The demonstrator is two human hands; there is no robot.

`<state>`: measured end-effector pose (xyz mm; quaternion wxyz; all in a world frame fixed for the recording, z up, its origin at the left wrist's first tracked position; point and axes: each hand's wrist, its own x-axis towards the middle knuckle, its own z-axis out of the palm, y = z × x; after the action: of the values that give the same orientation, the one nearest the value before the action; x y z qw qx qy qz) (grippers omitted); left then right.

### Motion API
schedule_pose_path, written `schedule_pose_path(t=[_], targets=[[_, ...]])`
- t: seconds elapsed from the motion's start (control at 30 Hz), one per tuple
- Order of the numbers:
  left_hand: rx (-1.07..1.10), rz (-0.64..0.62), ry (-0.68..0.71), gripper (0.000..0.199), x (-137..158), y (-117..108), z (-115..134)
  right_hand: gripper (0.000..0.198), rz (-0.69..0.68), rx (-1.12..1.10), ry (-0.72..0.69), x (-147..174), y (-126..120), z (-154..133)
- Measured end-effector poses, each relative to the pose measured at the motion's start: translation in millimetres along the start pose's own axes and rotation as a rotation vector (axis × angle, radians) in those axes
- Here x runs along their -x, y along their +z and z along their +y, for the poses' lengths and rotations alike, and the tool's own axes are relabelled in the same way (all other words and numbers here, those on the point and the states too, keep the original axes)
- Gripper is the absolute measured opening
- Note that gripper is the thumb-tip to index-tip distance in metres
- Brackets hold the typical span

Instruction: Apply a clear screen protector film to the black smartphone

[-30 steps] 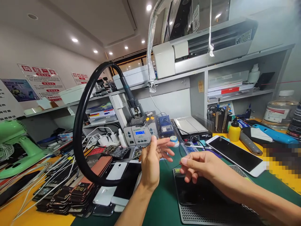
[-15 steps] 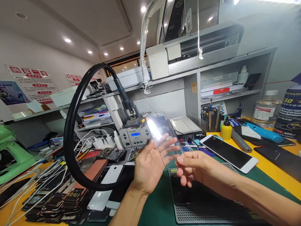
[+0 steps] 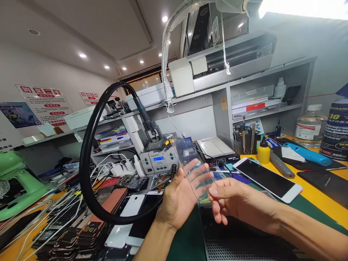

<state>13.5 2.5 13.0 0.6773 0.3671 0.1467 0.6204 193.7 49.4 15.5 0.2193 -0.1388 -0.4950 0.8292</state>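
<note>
A clear, thin phone-shaped glass sheet with rounded corners is held up, tilted, above the green mat. My right hand pinches its lower right edge between thumb and fingers. Behind the sheet, my left hand is spread with the palm facing up. Its fingers show through the glass, and its thumb is near the left edge; whether it bears any weight I cannot tell. Below my right hand, a dark phone-like slab lies on a perforated pad, partly hidden by my forearm.
A black hose loops up on the left from a rework station. Stacked phone parts and white cables crowd that side. To the right lie a white phone, a yellow bottle and a blue tool. A lamp hangs overhead.
The view has shifted slightly, and more of the lamp shows at the top right. The bright reflection on the glass sheet has faded. My right hand still pinches it.
</note>
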Motion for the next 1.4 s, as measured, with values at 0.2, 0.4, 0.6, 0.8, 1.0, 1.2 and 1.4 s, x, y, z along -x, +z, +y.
schedule_pose_path(t=[0.2,0.4,0.6,0.8,1.0,1.2,1.4], targets=[[-0.001,-0.018,0.026,0.059,-0.2,-1.4,0.1,0.020,-0.028,-0.061,0.061,1.5,-3.7,3.3],[-0.057,0.038,0.081,0.067,-1.6,-1.9,-0.4,0.021,-0.008,-0.054,0.068,0.5,-2.5,2.9],[-0.048,0.234,0.139,0.062,-3.3,-1.0,5.6,0.037,0.253,0.352,-0.092,-1.8,-0.1,4.0],[-0.143,0.397,0.186,0.063,-5.3,-1.2,7.7,0.038,0.561,1.103,-0.689,1.3,0.1,13.6],[-0.245,0.414,0.197,0.072,-6.9,0.6,0.3,0.032,0.478,1.099,-0.728,-2.4,-2.6,22.9],[-0.293,0.409,0.194,0.075,-6.2,1.8,0.1,0.029,0.421,0.869,-0.546,-1.9,4.7,14.3],[-0.303,0.387,0.168,0.074,-5.2,1.2,-1.7,0.033,0.397,0.817,-0.526,0.8,8.8,7.9]])
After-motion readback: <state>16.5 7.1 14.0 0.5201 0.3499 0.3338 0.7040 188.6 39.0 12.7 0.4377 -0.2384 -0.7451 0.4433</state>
